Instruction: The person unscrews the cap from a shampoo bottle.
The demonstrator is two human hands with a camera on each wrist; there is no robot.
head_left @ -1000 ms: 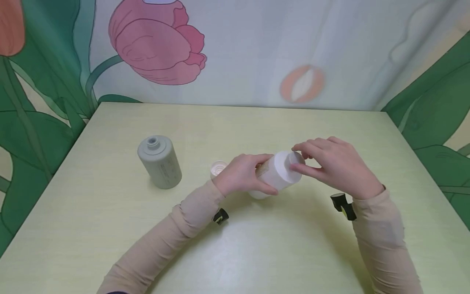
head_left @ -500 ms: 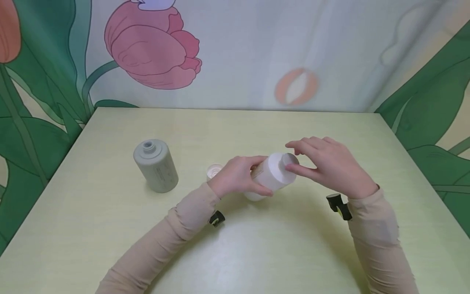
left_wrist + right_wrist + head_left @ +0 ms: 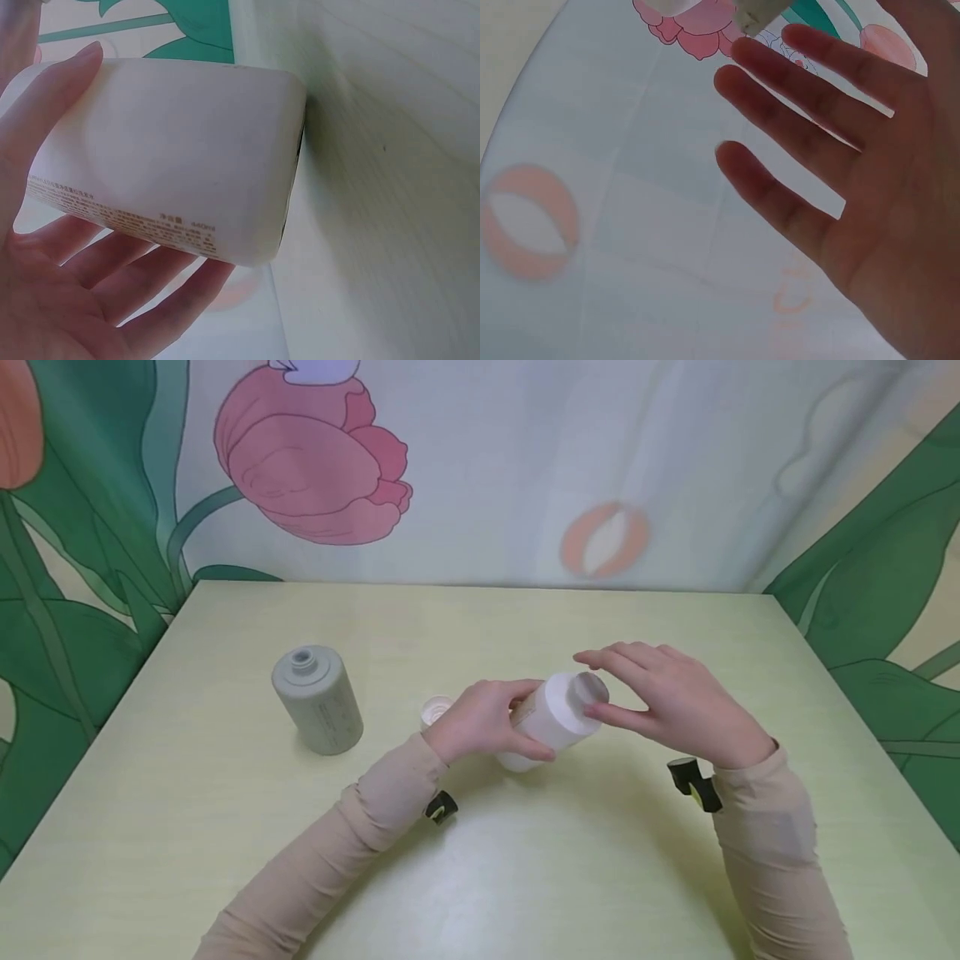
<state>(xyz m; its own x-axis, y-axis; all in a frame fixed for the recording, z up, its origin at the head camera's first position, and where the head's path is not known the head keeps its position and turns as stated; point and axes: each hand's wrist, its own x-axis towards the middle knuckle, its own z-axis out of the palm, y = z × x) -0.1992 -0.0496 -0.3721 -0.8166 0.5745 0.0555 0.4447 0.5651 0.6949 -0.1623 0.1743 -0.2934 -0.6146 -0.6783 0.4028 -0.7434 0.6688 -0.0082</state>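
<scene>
My left hand [image 3: 491, 722] grips a white bottle [image 3: 551, 714] round its body and holds it tilted, its top to the upper right. Brown print runs along the side of the white bottle [image 3: 187, 150] in the left wrist view, thumb on one side and fingers on the other. A smooth white cap [image 3: 588, 691] sits at the bottle's top end. My right hand [image 3: 663, 702] is spread beside this cap, thumb tip right at its lower side, the other fingers held off above. In the right wrist view, several fingers of the right hand [image 3: 855, 157] are extended and apart.
A grey-green bottle [image 3: 318, 700] with an open neck stands upright on the pale table [image 3: 420, 877], left of my hands. Behind my left wrist, a small whitish round piece [image 3: 435, 708] with a ringed top is partly hidden. A flower-printed cloth [image 3: 480, 477] hangs behind the table.
The right hand's fingers have lifted off the cap and spread, leaving more of it visible. The left hand keeps its grip on the white bottle. The whole view has shifted slightly.
</scene>
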